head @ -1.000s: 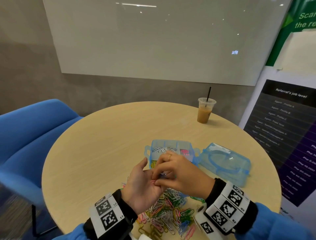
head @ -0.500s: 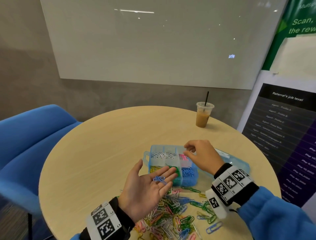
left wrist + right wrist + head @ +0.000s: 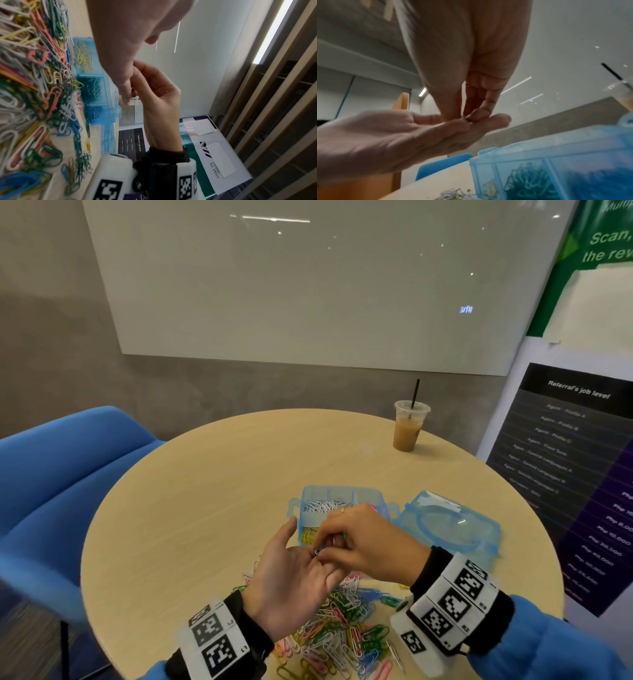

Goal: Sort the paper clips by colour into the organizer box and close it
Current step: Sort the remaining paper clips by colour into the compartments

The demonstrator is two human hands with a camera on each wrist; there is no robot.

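The blue organizer box (image 3: 310, 495) stands open on the round table, with white, pink, yellow, green and blue clips in separate compartments. Its lid (image 3: 452, 530) lies to the right. A mixed pile of paper clips (image 3: 342, 628) lies near the front edge. My left hand (image 3: 301, 563) is held palm up above the pile, fingers straight. My right hand (image 3: 320, 550) reaches onto that palm and pinches a blue paper clip (image 3: 318, 551) there. A green speck shows between the right fingers. In the right wrist view the right fingertips (image 3: 476, 115) press on the left hand (image 3: 419, 128).
An iced coffee cup with a straw (image 3: 409, 426) stands at the table's far right edge. A blue chair (image 3: 61, 491) is at the left, and a dark poster board (image 3: 575, 460) at the right. A whiteboard hangs on the wall behind.
My right hand has come back from the pink compartment of the box to my left palm and now pinches the blue clip there. The left hand has stayed palm up.
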